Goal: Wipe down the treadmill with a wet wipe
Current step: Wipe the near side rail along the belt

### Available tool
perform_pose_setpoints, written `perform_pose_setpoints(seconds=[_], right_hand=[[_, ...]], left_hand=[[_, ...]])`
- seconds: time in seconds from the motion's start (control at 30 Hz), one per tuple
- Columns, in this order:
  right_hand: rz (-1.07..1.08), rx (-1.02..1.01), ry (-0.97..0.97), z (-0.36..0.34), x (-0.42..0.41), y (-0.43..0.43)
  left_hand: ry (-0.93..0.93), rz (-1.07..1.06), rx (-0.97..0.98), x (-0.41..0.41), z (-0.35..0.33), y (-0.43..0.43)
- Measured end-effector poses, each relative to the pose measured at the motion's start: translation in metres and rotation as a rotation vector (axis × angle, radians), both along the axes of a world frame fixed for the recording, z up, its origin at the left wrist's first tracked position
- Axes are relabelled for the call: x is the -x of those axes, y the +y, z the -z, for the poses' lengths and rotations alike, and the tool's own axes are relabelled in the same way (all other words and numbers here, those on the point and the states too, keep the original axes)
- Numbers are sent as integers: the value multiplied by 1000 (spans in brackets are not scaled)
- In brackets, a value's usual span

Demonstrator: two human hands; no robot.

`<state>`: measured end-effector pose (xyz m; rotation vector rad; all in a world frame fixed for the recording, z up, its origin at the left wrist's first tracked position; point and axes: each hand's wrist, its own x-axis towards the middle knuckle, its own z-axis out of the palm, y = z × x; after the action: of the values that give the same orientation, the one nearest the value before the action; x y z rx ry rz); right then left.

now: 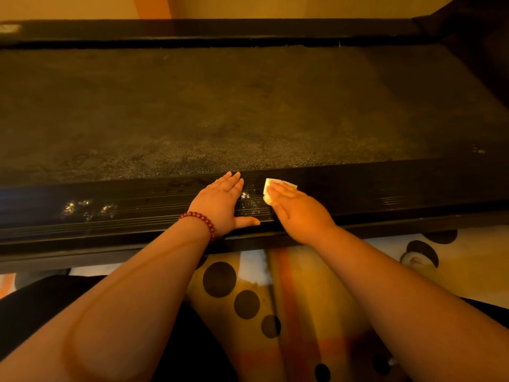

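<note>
So the right grip was flat, fingers straight, pressing the wet wipe onto the treadmill's side rail; left grip lay spread flat just beside it.

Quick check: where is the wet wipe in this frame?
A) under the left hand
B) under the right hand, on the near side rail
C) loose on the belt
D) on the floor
B: the wet wipe peeks out from under the flat fingers of the right hand on the side rail; the left hand rests flat beside it, no wipe showing.
</note>
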<state>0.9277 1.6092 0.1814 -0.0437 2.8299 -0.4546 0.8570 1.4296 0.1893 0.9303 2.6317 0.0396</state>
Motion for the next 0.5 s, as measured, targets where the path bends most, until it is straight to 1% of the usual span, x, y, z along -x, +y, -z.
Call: perform_pose_setpoints(seconds=[0.07, 0.13, 0.2, 0.27, 0.37, 0.43, 0.5], right_hand=[[63, -19, -1, 0, 0, 15], [184, -49, -14, 3, 5, 27], [226, -86, -11, 5, 7, 23], [149, -84, 5, 6, 4, 10], [22, 22, 28, 4, -9, 2], [23, 43, 37, 0, -13, 11], [72, -33, -8, -1, -12, 23]], left_hand=[[-11, 0, -6, -1, 0, -1], [-17, 0, -12, -1, 0, -3], [-26, -8, -15, 0, 1, -6], [-45, -15, -10, 0, 1, -8], [-51, -19, -2, -1, 0, -8], [-48, -22, -2, -3, 0, -8], [-48, -29, -3, -4, 0, -8]])
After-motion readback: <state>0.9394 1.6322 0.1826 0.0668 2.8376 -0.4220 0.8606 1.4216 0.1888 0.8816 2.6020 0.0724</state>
